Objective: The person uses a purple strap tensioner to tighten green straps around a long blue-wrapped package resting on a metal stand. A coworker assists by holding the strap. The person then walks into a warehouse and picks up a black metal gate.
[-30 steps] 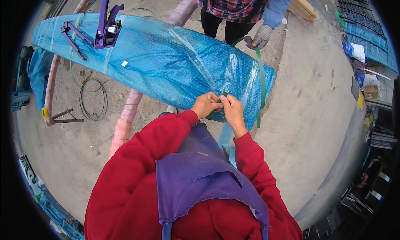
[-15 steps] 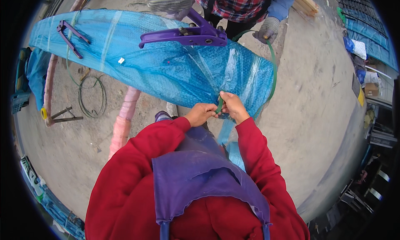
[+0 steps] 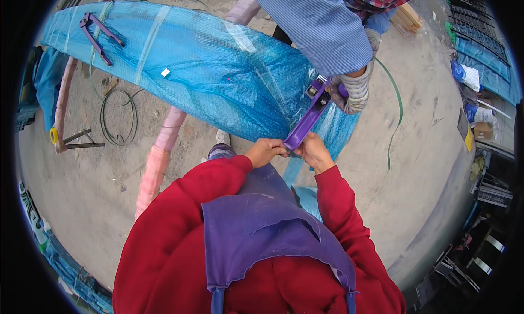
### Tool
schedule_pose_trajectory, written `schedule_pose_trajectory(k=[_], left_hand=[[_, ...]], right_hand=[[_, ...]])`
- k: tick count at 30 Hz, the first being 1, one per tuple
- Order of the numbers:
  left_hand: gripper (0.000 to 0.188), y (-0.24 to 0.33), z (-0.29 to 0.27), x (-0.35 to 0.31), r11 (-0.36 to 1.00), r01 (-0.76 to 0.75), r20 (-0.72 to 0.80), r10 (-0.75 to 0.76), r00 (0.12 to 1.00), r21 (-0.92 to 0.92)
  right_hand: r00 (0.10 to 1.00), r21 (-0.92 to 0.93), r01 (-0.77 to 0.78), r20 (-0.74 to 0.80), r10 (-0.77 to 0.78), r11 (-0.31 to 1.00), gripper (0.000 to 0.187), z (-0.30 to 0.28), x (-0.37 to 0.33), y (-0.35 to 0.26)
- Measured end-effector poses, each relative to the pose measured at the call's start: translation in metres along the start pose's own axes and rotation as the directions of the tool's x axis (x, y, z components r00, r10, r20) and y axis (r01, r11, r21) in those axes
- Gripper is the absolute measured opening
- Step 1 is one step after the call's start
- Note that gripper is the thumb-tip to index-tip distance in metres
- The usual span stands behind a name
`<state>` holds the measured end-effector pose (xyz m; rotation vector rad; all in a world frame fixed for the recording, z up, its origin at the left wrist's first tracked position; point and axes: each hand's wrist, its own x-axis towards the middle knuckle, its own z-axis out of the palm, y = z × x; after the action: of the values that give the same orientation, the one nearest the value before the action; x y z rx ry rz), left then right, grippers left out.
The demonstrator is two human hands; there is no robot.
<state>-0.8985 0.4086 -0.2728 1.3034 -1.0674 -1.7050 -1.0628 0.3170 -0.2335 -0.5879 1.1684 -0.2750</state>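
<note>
Both my hands meet at the near edge of a long bundle [image 3: 218, 90] in blue bubble wrap, bound with clear tape. My left hand [image 3: 265, 152] pinches a green strap [image 3: 289, 152], which shows only as a sliver. Close beside it my right hand [image 3: 315, 151] is closed at the same strap, its fingertips partly behind a purple strapping tool [image 3: 307, 120]. The tool's tip comes down between my hands. A co-worker's gloved hand [image 3: 353, 96] grips its far end. Another purple hand tool [image 3: 98, 40] with two handles lies on the bundle's left part.
A loose green strap end [image 3: 401, 115] hangs on the right by the co-worker. Pink-wrapped supports [image 3: 155, 166] run under the bundle. Strap coils [image 3: 118, 120] and a small metal stand [image 3: 82, 142] lie on the floor at left. Cartons and racks [image 3: 483, 131] line the right side.
The co-worker has leaned in and brought the purple tool from above the bundle down to my hands. The loose strap has swung right. My hands have hardly moved.
</note>
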Motion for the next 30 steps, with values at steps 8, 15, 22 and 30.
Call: schedule_pose_trajectory(k=[8, 15, 22, 30], left_hand=[[0.019, -0.024, -0.002, -0.014, 0.932, 0.152, -0.089, -0.191, 0.978, -0.328], [0.018, 0.004, -0.006, -0.002, 0.907, 0.281, -0.140, -0.337, 0.931, -0.312], [0.021, -0.023, 0.002, 0.020, 0.958, 0.215, -0.277, -0.262, 0.925, -0.187], [0.020, -0.004, 0.002, 0.019, 0.980, 0.199, -0.281, -0.186, 0.941, 0.021]], right_hand=[[0.952, 0.063, 0.246, -0.205, -0.229, 0.967, 0.053, -0.046, -0.023, -0.019], [0.994, 0.451, 0.106, -0.032, -0.103, 0.886, 0.082, -0.038, -0.014, -0.021], [0.983, 0.457, 0.018, 0.155, -0.100, 0.889, 0.077, -0.055, -0.008, -0.025], [0.999, 0.389, 0.023, 0.030, -0.037, 0.921, 0.094, -0.033, -0.020, -0.050]])
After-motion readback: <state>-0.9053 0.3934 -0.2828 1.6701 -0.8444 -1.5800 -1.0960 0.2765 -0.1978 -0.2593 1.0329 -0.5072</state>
